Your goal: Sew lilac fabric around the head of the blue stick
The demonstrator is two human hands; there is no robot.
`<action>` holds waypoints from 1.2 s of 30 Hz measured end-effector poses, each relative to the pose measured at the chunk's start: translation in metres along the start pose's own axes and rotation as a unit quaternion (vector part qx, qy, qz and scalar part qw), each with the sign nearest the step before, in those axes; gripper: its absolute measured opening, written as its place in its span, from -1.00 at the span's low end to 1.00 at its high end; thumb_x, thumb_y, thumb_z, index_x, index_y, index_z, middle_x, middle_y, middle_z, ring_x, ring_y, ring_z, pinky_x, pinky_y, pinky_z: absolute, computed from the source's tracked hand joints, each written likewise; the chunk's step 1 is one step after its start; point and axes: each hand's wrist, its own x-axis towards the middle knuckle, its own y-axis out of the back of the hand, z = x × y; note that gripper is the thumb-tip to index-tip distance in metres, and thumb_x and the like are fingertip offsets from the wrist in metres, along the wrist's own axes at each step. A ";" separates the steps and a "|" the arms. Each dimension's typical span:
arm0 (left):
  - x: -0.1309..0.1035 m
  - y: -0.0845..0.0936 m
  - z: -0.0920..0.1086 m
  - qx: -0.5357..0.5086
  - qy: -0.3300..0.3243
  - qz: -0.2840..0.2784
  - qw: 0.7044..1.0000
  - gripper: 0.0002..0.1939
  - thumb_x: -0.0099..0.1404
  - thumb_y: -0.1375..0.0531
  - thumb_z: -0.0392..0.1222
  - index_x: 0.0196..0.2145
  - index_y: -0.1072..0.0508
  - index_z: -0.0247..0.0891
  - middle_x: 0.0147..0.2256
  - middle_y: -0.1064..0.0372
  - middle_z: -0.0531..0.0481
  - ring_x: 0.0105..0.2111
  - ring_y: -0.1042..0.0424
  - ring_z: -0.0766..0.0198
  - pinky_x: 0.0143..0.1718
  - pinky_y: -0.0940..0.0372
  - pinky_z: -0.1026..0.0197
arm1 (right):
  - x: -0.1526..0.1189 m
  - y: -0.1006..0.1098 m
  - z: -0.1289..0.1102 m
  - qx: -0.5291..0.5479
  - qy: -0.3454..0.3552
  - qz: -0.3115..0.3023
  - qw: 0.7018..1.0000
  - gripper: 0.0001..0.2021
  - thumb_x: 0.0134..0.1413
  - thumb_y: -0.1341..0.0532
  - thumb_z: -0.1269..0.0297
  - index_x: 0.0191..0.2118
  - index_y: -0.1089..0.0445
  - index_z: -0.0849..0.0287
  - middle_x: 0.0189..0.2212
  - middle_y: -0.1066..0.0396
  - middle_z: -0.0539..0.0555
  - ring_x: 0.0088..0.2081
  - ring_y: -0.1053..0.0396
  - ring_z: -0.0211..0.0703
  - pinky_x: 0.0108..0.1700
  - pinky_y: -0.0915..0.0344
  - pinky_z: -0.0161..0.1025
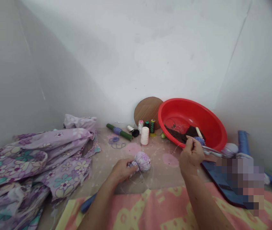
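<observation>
My left hand (123,171) is closed round the gathered neck of a small stuffed cloth ball (143,161) in purple flowered fabric. The ball's round head points to the right, and a thin pale thread trails below it. Raised in front of the red basin (218,131), my right hand (191,155) has its thumb and fingers pinched together. Whatever lies in that pinch is too fine to make out. Just behind this hand are a blue-purple bundle (200,140) and the pale handles of what look like scissors (212,151).
Crumpled flowered cloth (66,169) covers the left side. Thread spools (144,135), a green tube wound with purple yarn (119,131) and a cardboard disc (146,110) stand or lie by the wall. A dark, flat, shiny panel (219,182) lies at right, beside a pixelated patch.
</observation>
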 end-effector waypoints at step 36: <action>0.000 -0.001 -0.001 -0.083 0.016 -0.025 0.996 -0.59 0.08 -0.01 0.04 -0.31 -0.42 -0.34 -0.58 -0.26 0.07 -0.65 -0.19 0.41 -0.65 -0.09 0.37 | -0.067 -0.023 -0.025 -0.019 0.287 -0.405 0.868 -0.81 0.05 -0.02 0.34 -0.45 -0.36 0.18 -0.49 -0.25 0.06 -0.36 -0.17 -0.18 -0.32 -0.05 -0.27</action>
